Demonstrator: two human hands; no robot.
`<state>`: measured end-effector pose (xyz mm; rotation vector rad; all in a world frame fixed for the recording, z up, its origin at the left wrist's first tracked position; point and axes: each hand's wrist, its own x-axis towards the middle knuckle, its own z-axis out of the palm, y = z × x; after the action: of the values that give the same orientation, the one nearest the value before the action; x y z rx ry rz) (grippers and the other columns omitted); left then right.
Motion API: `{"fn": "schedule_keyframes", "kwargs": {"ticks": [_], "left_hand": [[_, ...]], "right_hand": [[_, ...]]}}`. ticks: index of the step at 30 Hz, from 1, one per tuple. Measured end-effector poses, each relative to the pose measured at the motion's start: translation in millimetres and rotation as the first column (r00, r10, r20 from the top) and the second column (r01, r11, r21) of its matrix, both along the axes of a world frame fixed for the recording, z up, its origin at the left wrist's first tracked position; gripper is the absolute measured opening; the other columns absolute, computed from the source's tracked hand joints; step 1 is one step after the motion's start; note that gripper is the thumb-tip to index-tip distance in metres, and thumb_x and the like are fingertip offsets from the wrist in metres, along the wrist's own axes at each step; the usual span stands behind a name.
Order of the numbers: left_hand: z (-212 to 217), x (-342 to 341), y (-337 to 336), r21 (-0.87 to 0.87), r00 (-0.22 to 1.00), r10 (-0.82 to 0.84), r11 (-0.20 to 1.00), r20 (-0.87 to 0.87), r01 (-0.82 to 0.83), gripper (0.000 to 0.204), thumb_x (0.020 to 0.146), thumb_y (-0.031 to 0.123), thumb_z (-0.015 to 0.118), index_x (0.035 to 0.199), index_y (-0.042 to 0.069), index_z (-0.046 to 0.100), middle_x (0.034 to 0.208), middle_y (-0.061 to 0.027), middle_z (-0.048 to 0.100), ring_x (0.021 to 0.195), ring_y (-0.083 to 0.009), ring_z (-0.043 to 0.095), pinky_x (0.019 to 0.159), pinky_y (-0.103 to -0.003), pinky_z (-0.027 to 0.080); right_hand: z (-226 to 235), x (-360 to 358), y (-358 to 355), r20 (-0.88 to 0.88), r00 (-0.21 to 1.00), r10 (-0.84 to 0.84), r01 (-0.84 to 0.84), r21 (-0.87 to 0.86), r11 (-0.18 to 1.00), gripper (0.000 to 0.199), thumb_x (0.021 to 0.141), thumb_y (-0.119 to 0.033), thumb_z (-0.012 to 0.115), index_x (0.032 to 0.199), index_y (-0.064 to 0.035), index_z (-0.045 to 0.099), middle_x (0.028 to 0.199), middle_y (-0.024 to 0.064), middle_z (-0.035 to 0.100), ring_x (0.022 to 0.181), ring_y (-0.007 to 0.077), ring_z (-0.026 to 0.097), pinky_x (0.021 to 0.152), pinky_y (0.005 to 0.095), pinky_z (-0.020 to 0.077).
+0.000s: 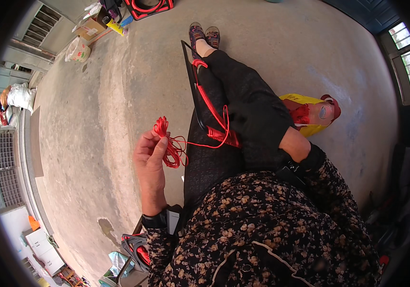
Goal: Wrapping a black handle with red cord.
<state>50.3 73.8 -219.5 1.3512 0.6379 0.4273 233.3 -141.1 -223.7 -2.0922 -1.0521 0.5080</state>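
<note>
A looped bundle of thin red cord [172, 154] is pinched between the thumb and fingers of my left hand [150, 152], just left of my lap. From it a single strand runs right to a black frame [192, 71] that lies along my legs, partly wound in red cord [208, 101]. The closely wound red part [224, 137] rests on my thigh. My right hand [295, 143] shows only near its wrist, beside my bent knee; the dark trouser leg hides its fingers, so what they touch cannot be seen.
A yellow and red bag [320, 115] stands on the concrete floor to my right. Another red-wound black frame [150, 7] lies far ahead. More black and red frames [137, 248] are close at my left. A white bucket [77, 49] and a cardboard box [90, 29] stand at far left.
</note>
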Motion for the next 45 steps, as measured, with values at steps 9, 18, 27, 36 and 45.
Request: {"fn": "schedule_keyframes", "kwargs": {"ticks": [9, 18, 27, 36, 45], "left_hand": [[0.4, 6.2, -10.5, -0.005, 0.999, -0.049, 0.999, -0.014, 0.049, 0.02, 0.089, 0.006, 0.061, 0.108, 0.002, 0.06, 0.09, -0.0005, 0.062, 0.075, -0.0048, 0.054, 0.067, -0.019, 0.043], [-0.2, 5.9, -14.6, -0.01, 0.998, -0.057, 0.998, -0.014, 0.057, 0.017, 0.089, 0.006, 0.06, 0.106, 0.003, 0.06, 0.089, -0.0004, 0.062, 0.076, -0.0055, 0.054, 0.069, -0.02, 0.044], [-2.3, 4.6, -14.3, -0.06, 0.998, -0.069, 0.996, 0.005, 0.069, 0.018, 0.089, 0.003, 0.061, 0.106, 0.0, 0.059, 0.096, -0.0036, 0.064, 0.085, -0.0084, 0.058, 0.078, -0.022, 0.046], [-1.4, 10.0, -16.1, -0.018, 0.998, -0.05, 0.999, -0.039, 0.05, 0.017, 0.089, 0.007, 0.06, 0.106, 0.002, 0.06, 0.091, -0.0023, 0.063, 0.077, -0.0064, 0.055, 0.07, -0.02, 0.045], [-0.8, 12.6, -16.9, -0.039, 1.0, -0.013, 0.999, 0.023, 0.014, 0.019, 0.089, 0.006, 0.061, 0.107, 0.001, 0.059, 0.092, -0.0034, 0.064, 0.082, -0.0083, 0.06, 0.07, -0.021, 0.048]], "right_hand": [[2.9, 0.0, 1.1, -0.064, 0.998, 0.009, -0.014, -0.071, 0.997, 0.031, 0.083, -0.016, 0.062, 0.112, -0.0077, 0.061, 0.091, 0.0169, 0.066, 0.083, 0.0296, 0.065, 0.073, 0.0347, 0.05], [-0.3, 0.0, 0.5, -0.103, 0.995, 0.016, -0.024, -0.076, 0.997, 0.032, 0.083, -0.015, 0.062, 0.114, -0.0063, 0.06, 0.093, 0.0175, 0.066, 0.085, 0.0293, 0.065, 0.074, 0.0344, 0.0497], [4.6, -1.4, 0.4, -0.099, 0.995, 0.02, -0.029, -0.097, 0.995, 0.032, 0.084, -0.017, 0.061, 0.114, -0.0063, 0.06, 0.092, 0.0176, 0.066, 0.083, 0.0305, 0.065, 0.073, 0.0352, 0.0497], [-0.2, 0.1, -0.9, -0.071, 0.997, 0.031, -0.038, -0.093, 0.995, 0.031, 0.084, -0.017, 0.06, 0.113, -0.0069, 0.06, 0.092, 0.0176, 0.066, 0.083, 0.0304, 0.065, 0.073, 0.0355, 0.0499], [0.5, -0.7, -0.5, -0.093, 0.995, 0.031, -0.036, -0.058, 0.998, 0.032, 0.084, -0.014, 0.061, 0.115, -0.0065, 0.059, 0.097, 0.0169, 0.066, 0.087, 0.0287, 0.065, 0.077, 0.0341, 0.0499]]}}
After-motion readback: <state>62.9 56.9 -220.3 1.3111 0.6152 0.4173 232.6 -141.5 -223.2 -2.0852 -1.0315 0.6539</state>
